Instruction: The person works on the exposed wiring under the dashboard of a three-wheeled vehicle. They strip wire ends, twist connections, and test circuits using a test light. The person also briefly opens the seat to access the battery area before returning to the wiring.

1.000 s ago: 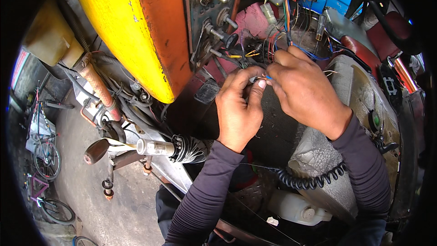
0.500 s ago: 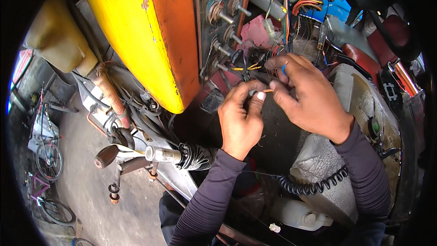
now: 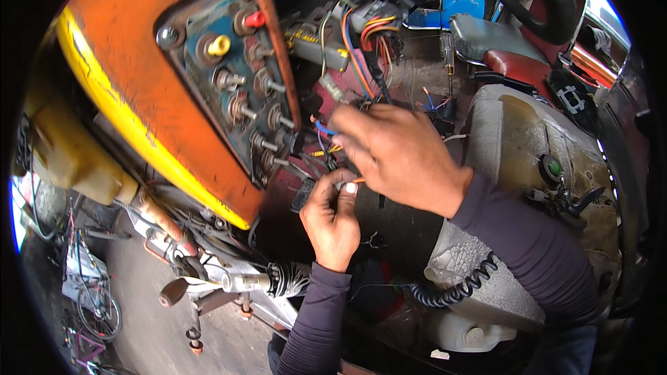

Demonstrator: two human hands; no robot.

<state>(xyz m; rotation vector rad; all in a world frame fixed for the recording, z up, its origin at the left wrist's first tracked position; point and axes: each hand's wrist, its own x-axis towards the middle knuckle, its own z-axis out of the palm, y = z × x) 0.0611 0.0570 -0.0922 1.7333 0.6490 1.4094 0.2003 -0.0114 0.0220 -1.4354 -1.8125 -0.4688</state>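
My left hand point(image 3: 332, 226) is closed, thumb pressed to forefinger, on a thin orange wire point(image 3: 359, 180) whose end sticks out past the thumb. Above and beside it is my right hand point(image 3: 406, 160), its fingers bent and smeared by motion. A short blue wire point(image 3: 323, 128) shows at the right fingertips; whether they grip it is unclear. Yellow wires point(image 3: 324, 152) lie just beyond both hands. To the left stands an orange and yellow panel point(image 3: 201, 118) with a blue plate of toggle switches point(image 3: 240, 107).
A wire bundle point(image 3: 381, 28) with connectors hangs beyond my hands. At right are a worn grey seat point(image 3: 486, 139) and a screwdriver point(image 3: 448, 55). A black coiled cord point(image 3: 455, 292) and a white jug point(image 3: 472, 333) are lower down. A lever point(image 3: 174, 292) juts out at left.
My view has turned, so the switch panel shows more fully. The right hand has drawn up and over from beside the left, toward the blue wire. The left still pinches the orange wire.
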